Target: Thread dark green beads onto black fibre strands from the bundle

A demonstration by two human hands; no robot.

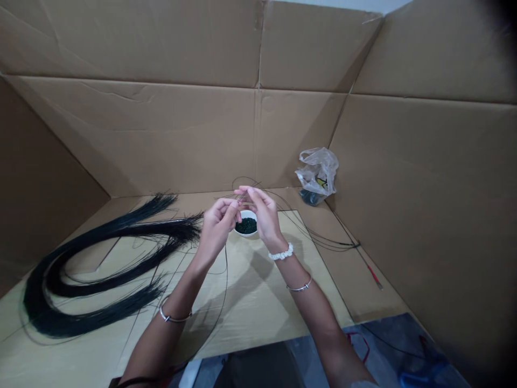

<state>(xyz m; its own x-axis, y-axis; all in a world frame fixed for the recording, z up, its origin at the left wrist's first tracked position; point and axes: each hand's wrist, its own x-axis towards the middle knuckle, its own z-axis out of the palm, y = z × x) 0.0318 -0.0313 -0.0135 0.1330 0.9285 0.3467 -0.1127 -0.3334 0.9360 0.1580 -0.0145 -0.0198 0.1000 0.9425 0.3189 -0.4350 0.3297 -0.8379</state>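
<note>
My left hand (219, 222) has its thumb and fingertips pinched on a thin dark wire (226, 264). One length of this wire hangs below the hand and curves down toward the table's front edge. Close beside it, my right hand (265, 216) pinches the wire near its upper part between thumb and fingers. Both hands are raised over a white bowl (246, 235) on the table. In the bowl lie many small dark green pieces (245, 224), too small to name surely. The wire's exact end among the fingertips cannot be made out.
Long curved bundles of dark wire (72, 320) lie on the left of the table (258, 302). Loose wires loop behind the hands to the right, near a red-tipped rod (375, 276). A clear plastic bag (319, 171) stands at the back right. Cardboard walls (181, 134) enclose the table.
</note>
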